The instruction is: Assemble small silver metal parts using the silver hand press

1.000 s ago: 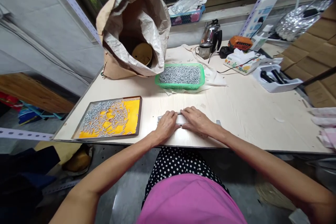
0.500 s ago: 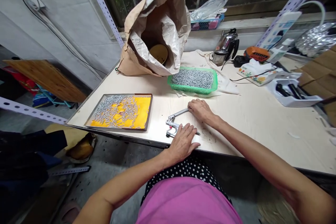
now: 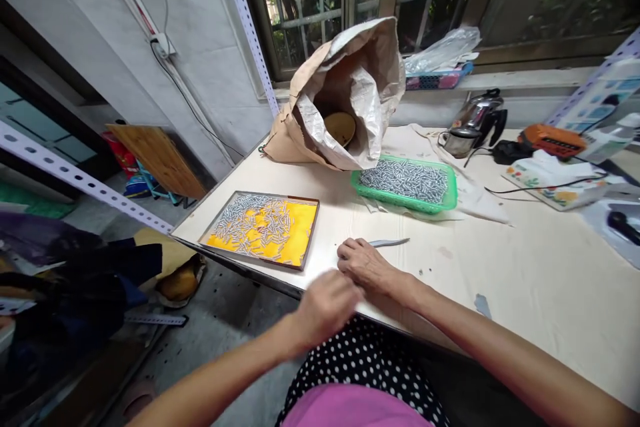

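Observation:
My right hand (image 3: 367, 263) is bent over the head of metal pliers on the tabletop, its fingers curled around it. Only a grey handle of the pliers (image 3: 390, 242) shows past the knuckles; the jaws are hidden. Just in front of it, near the table's front edge, my left hand (image 3: 327, 303) is blurred by motion. Its fingers look curled closed, and whatever may be in them is hidden. Left of the hands lies a shallow tray (image 3: 311, 233) with a yellow bottom and many small silvery metal pins (image 3: 250, 220) scattered in it.
Behind the hands stands a green plastic basket (image 3: 400, 202) full of similar metal pins. A large open paper sack (image 3: 300, 140) leans beside it. Farther right are a metal kettle (image 3: 473, 123), an orange device (image 3: 553, 141) and a tissue box (image 3: 550, 180). A grey scrap (image 3: 483, 305) lies at right.
The view has swung left, so the table contents appear farther right. My right hand has gone from the pliers' upper handle to their head. My left hand has lifted off the pliers and curled.

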The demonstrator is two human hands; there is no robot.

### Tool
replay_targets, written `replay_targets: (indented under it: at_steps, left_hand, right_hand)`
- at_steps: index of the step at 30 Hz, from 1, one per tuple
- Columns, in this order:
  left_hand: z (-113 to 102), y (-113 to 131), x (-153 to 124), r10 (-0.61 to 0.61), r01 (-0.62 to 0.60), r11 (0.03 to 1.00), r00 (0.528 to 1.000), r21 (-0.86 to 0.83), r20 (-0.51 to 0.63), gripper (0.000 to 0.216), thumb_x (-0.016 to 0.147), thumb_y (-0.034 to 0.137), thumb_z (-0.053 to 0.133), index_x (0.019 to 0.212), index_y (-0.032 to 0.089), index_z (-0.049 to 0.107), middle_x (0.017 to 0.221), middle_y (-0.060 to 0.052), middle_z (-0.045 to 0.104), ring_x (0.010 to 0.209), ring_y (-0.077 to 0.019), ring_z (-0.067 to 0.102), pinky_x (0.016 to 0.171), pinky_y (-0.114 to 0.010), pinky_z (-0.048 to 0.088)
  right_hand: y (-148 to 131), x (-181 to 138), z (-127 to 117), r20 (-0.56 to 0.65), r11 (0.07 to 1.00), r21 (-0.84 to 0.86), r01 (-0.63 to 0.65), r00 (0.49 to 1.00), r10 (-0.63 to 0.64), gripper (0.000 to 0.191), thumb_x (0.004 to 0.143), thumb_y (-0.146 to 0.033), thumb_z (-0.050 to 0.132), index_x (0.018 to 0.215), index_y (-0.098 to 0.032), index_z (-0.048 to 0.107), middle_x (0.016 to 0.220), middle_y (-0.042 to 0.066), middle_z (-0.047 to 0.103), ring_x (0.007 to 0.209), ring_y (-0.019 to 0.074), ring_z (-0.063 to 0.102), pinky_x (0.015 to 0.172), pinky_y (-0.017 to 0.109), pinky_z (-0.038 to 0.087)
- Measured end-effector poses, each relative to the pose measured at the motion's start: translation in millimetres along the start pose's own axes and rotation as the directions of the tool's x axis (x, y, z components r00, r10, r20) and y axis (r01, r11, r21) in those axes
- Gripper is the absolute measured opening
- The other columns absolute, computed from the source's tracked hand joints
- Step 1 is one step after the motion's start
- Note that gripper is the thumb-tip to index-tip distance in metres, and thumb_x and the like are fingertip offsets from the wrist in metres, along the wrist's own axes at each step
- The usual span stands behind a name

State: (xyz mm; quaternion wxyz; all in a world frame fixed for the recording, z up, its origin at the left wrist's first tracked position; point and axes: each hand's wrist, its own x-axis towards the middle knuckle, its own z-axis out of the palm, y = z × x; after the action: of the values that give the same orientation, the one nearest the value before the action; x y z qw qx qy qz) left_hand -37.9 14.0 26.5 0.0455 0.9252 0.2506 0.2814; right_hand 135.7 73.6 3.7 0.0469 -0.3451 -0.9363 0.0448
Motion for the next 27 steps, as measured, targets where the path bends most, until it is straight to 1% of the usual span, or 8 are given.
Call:
replay_targets:
  at_steps: [3, 7, 9, 12, 14, 16, 21, 27]
  left_hand:
    - [-29.0, -58.1, 0.9, -0.344, 0.352, 0.912, 0.936, 0.212, -0.077, 0.024, 0.098, 0.025, 0.047, 0.095, 0.016, 0.069, 0.088, -0.008, 0.065, 0.085, -0.0193, 0.055, 0.077, -0.032, 0.047]
    - [-39.4, -124.3, 0.1, -0.372, 0.321, 0.906, 0.914, 0.277, 0.158, 0.022, 0.096, 0.022, 0.049, 0.094, 0.017, 0.070, 0.095, -0.009, 0.066, 0.094, -0.0214, 0.052, 0.082, -0.033, 0.046]
    - [-38.2, -141.1, 0.1, -0.336, 0.262, 0.927, 0.897, 0.269, 0.285, 0.022, 0.095, 0.019, 0.049, 0.096, 0.018, 0.070, 0.099, -0.008, 0.066, 0.097, -0.0217, 0.051, 0.083, -0.033, 0.045]
    - [-35.7, -151.6, 2.6, -0.294, 0.203, 0.946, 0.866, 0.252, 0.405, 0.023, 0.096, 0.017, 0.046, 0.098, 0.018, 0.068, 0.100, -0.008, 0.066, 0.098, -0.0220, 0.050, 0.085, -0.034, 0.043]
    - [-35.4, -153.3, 5.4, -0.285, 0.193, 0.952, 0.842, 0.237, 0.458, 0.022, 0.097, 0.017, 0.044, 0.094, 0.017, 0.066, 0.097, -0.007, 0.066, 0.095, -0.0219, 0.050, 0.084, -0.033, 0.042]
    - [-35.5, -153.1, 8.6, -0.288, 0.194, 0.952, 0.823, 0.236, 0.489, 0.022, 0.097, 0.016, 0.043, 0.089, 0.017, 0.063, 0.096, -0.008, 0.064, 0.094, -0.0217, 0.050, 0.082, -0.033, 0.041]
    - [-32.7, -154.9, 14.9, -0.266, 0.138, 0.951, 0.819, 0.275, 0.508, 0.020, 0.095, 0.013, 0.043, 0.087, 0.017, 0.061, 0.098, -0.009, 0.062, 0.092, -0.0226, 0.049, 0.080, -0.034, 0.039]
    - [-28.2, -172.5, 13.9, -0.172, 0.055, 0.971, 0.836, 0.232, 0.521, 0.018, 0.091, 0.006, 0.044, 0.087, 0.016, 0.059, 0.096, -0.010, 0.061, 0.091, -0.0231, 0.049, 0.081, -0.034, 0.040]
  right_hand:
    - [-4.5, 1.7, -0.2, -0.022, 0.994, 0.104, -0.037, 0.999, 0.040, 0.013, 0.091, -0.022, 0.056, 0.086, -0.018, 0.067, 0.101, 0.009, 0.064, 0.100, 0.0217, 0.051, 0.081, 0.034, 0.037]
    - [-3.6, 2.9, -11.6, -0.204, 0.954, 0.271, -0.130, 0.960, 0.189, 0.009, 0.090, -0.021, 0.055, 0.089, -0.018, 0.064, 0.094, 0.006, 0.065, 0.091, 0.0191, 0.055, 0.080, 0.032, 0.039]
    - [7.8, 4.0, -26.8, -0.354, 0.923, 0.321, -0.211, 0.877, 0.324, 0.009, 0.091, -0.021, 0.052, 0.090, -0.018, 0.062, 0.089, 0.005, 0.065, 0.084, 0.0180, 0.056, 0.077, 0.031, 0.040]
    - [41.3, 5.6, -61.5, -0.525, 0.863, 0.366, -0.347, 0.689, 0.500, 0.011, 0.092, -0.023, 0.051, 0.088, -0.020, 0.060, 0.085, 0.003, 0.064, 0.078, 0.0163, 0.058, 0.072, 0.027, 0.041]
    - [69.8, 4.8, -86.9, -0.563, 0.806, 0.352, -0.476, 0.580, 0.588, 0.013, 0.093, -0.026, 0.050, 0.088, -0.021, 0.061, 0.086, 0.003, 0.065, 0.079, 0.0166, 0.060, 0.070, 0.027, 0.041]
    - [96.3, 2.2, -107.1, -0.527, 0.733, 0.304, -0.608, 0.534, 0.661, 0.014, 0.093, -0.028, 0.052, 0.093, -0.021, 0.064, 0.094, 0.004, 0.066, 0.083, 0.0179, 0.061, 0.070, 0.027, 0.041]
    - [113.4, -11.3, -109.9, -0.351, 0.690, 0.187, -0.699, 0.608, 0.712, 0.032, 0.094, -0.028, 0.053, 0.123, -0.018, 0.061, 0.114, 0.010, 0.063, 0.094, 0.0202, 0.062, 0.077, 0.028, 0.043]
    - [31.9, -48.2, -55.0, -0.160, 0.770, 0.335, -0.543, 0.773, 0.614, 0.027, 0.096, -0.029, 0.050, 0.114, -0.019, 0.067, 0.101, 0.006, 0.066, 0.093, 0.0182, 0.063, 0.080, 0.027, 0.044]
